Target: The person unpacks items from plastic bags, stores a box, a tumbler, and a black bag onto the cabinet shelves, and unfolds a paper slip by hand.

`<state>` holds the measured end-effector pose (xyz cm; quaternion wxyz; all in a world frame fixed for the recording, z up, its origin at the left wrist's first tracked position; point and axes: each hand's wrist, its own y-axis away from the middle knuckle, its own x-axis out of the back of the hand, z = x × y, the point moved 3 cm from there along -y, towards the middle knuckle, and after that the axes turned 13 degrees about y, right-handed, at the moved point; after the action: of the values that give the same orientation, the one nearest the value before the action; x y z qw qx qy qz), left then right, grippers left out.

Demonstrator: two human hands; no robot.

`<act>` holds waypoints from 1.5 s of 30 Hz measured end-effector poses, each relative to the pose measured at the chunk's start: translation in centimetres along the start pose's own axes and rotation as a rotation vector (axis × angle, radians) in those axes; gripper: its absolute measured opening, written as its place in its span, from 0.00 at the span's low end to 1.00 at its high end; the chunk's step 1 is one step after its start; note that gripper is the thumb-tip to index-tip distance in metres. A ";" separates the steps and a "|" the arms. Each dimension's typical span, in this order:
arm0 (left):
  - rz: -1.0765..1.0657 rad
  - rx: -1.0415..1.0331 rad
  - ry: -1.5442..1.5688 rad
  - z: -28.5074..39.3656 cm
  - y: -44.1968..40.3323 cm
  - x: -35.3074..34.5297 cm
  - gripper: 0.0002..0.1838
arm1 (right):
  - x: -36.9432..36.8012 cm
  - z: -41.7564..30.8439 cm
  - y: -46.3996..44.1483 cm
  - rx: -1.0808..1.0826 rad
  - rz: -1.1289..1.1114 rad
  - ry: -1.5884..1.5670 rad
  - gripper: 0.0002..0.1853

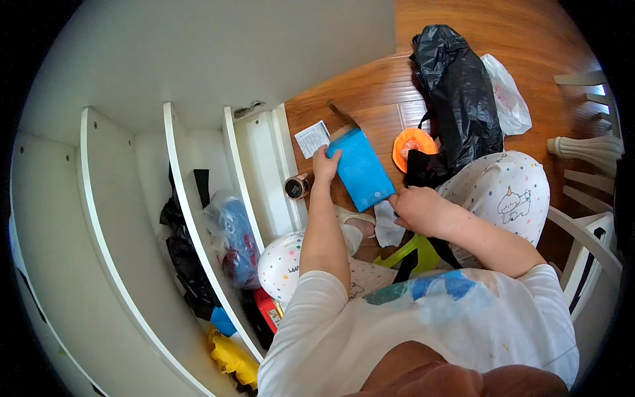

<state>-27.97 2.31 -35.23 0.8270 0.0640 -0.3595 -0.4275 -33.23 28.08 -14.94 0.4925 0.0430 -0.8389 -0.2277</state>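
A blue box (362, 171) lies tilted in front of me, with a brown flap standing up at its far end. My left hand (326, 164) grips the box's upper left edge. At its lower right corner is my right hand (418, 209), fingers curled against the corner. A white paper piece (389, 223) shows just below the box, beside my right hand. Left of the box, a printed white sheet (312, 139) and a dark round-ended container (297, 186) are on the floor. A bright green item (415, 254) with black straps rests by my lap.
White shelving (126, 251) stands at left, holding a bagged blue item (235, 241), black bags (188, 258) and a yellow bag (233, 357). On the wooden floor are a black plastic bag (463, 99), a white bag (508, 96) and an orange round item (413, 147). Chair parts (585, 149) stand right.
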 end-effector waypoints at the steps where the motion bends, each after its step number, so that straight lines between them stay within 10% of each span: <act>1: -0.002 -0.001 0.003 0.3 0.5 -0.1 0.32 | -0.1 0.0 0.0 -0.003 -0.019 -0.008 0.14; 9: -0.394 0.120 0.331 -5.4 2.6 -5.0 0.34 | 0.1 0.0 0.0 -0.016 -0.018 -0.023 0.14; 16: -0.197 0.097 0.112 -2.3 4.7 -3.7 0.21 | 0.2 0.0 0.1 -0.011 -0.028 -0.020 0.14; 22: -0.216 0.386 0.594 1.9 7.6 -3.7 0.09 | 0.7 0.0 0.1 -0.016 0.006 -0.026 0.13; 31: -0.111 -0.469 0.111 12.4 10.8 0.1 0.11 | 2.9 3.2 0.0 -0.133 0.198 -0.032 0.15; 38: -0.044 -0.638 0.055 20.5 16.9 8.6 0.11 | 7.3 3.6 1.6 -0.394 0.317 -0.294 0.30; 40: 0.002 -0.708 0.033 22.0 18.7 10.2 0.12 | 6.5 4.0 0.8 -0.242 0.654 -0.306 0.33; 45: -0.095 -0.998 -0.030 23.2 20.4 10.8 0.08 | 6.8 3.2 0.2 -0.055 0.596 -0.758 0.33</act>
<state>-25.47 11.67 -3.92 0.7311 -0.3292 -0.1197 -0.5855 -39.38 27.31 -10.73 0.1970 -0.2982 -0.9288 -0.0985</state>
